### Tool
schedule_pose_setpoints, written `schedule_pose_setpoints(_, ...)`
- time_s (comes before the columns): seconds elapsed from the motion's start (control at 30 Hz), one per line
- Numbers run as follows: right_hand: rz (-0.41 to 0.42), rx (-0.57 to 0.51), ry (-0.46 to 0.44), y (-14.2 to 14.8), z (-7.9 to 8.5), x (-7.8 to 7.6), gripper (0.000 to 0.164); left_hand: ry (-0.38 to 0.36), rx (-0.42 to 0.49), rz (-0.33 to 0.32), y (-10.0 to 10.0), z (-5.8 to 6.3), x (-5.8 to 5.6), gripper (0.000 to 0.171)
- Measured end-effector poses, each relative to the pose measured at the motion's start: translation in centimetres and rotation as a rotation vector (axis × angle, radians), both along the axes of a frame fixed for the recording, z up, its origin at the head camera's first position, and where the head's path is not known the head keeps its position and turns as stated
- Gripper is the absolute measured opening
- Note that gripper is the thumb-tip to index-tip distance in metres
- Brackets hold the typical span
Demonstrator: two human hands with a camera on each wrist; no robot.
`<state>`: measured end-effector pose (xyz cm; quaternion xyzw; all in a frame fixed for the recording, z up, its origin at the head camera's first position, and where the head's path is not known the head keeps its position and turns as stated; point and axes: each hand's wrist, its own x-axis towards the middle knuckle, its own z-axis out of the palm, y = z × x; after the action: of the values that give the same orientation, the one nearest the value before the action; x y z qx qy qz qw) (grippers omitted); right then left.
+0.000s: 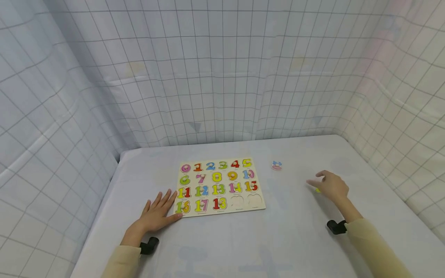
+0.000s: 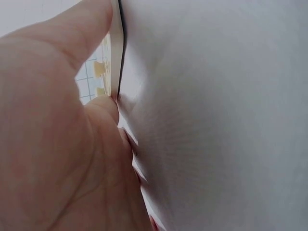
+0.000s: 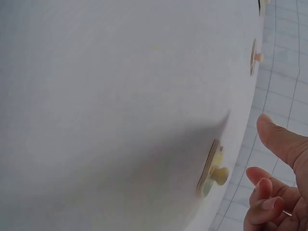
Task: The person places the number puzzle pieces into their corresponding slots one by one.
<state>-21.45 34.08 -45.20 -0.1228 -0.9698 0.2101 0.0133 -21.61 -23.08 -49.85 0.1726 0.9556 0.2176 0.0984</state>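
A wooden number puzzle board (image 1: 261,205) lies flat on the table, with pegged number pieces from 0 to 18 in it and two vacant recesses at its lower right. Beside its lower left corner my left hand (image 1: 155,217) rests with fingers spread, the thumb and fingertips touching the board's edge (image 2: 115,53). My right hand (image 1: 332,187) hovers over a yellow-and-green puzzle piece (image 3: 210,171), mostly hidden by the hand in the head view. Thumb and fingers are apart, above the piece's knob (image 3: 220,175), holding nothing.
A blue-and-pink puzzle piece (image 1: 276,166) lies right of the board's upper corner. White cloth (image 1: 222,247) covers the table. Grid-patterned curtains (image 1: 222,77) hang behind it and along both sides. Each wrist wears a black device (image 1: 336,227).
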Motion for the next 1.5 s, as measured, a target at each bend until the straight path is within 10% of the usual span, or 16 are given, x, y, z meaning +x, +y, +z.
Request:
schedule_pose_setpoints(1.13,0.019,-0.050,-0.039,2.9,-0.9,1.3,0.052,-0.012,-0.020,0.006,0.4,0.9,0.2,0.091)
schedule_pose_setpoints(1.5,0.111,-0.091,-0.001,0.0,0.0,0.0,0.045,-0.015,-0.017,0.004,0.4,1.0,0.3,0.091)
